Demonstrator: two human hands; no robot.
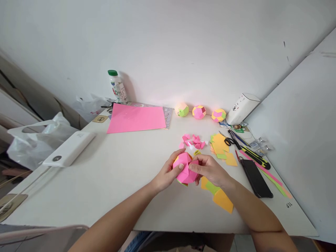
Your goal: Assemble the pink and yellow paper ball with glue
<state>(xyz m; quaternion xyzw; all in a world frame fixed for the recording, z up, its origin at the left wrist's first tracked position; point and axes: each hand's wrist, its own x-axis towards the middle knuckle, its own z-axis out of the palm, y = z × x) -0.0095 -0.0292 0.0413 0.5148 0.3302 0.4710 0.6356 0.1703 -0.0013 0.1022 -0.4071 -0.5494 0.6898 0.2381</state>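
Observation:
Between my hands, above the table, is a faceted paper ball [183, 168], mostly pink with bits of yellow and green at its edges. My left hand [171, 168] grips its left side, thumb on the front face. On the right side, my right hand [206, 168] pinches a pink flap of the ball between thumb and fingers. Just behind the ball lie folded pink paper pieces [195, 140] and a small white glue bottle [192, 147], partly hidden. Orange and green paper pieces [223, 200] lie beneath my right forearm.
Three finished-looking paper balls [198, 112] stand by the wall. Pink sheets [138, 118] and a green-capped bottle [118, 87] are at back left, a white power bank [68, 148] left. On the right are sticky notes [220, 144], scissors [229, 141], a cutter [256, 157] and a black phone [256, 177].

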